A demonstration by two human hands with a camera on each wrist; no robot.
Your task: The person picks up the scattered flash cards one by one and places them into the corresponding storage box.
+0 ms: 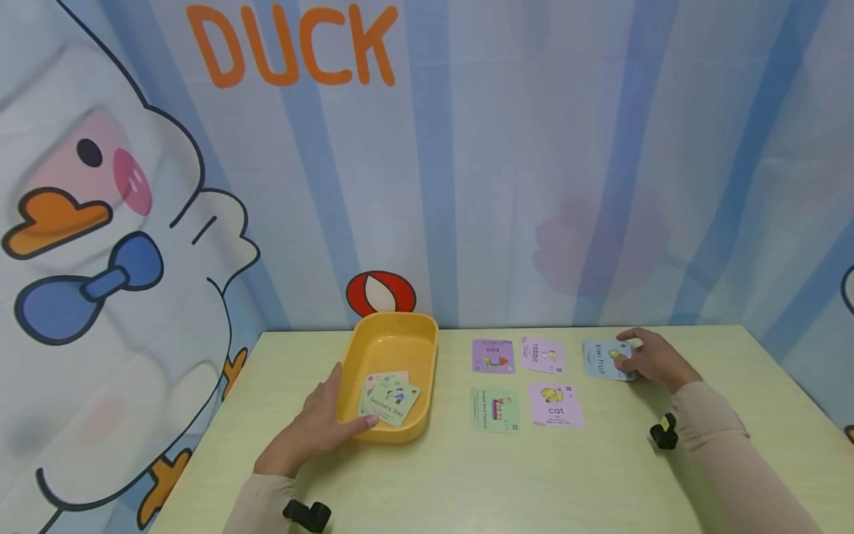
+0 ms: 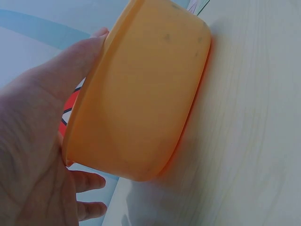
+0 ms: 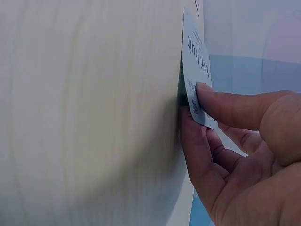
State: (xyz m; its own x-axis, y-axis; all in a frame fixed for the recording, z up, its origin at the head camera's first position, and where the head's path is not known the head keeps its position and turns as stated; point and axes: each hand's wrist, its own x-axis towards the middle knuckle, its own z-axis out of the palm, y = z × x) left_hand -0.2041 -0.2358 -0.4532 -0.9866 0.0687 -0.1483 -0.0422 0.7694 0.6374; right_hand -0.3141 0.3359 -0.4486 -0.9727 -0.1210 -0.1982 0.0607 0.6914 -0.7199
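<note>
My right hand pinches the lower edge of a blue "kiwi fruit" card between thumb and fingers. In the right wrist view, that card stands tilted with its near edge off the table. At the left, my left hand holds the near left side of a yellow plastic basin, its thumb over the rim. The left wrist view shows the outer wall of the basin. Inside the basin, a green "Teachers' Day" card partly covers a pinkish card.
Between the hands lie a purple card with a flower picture, a "rabbit" card, a green card with a boat picture and a "cat" card. A duck-printed curtain hangs behind the pale wooden table.
</note>
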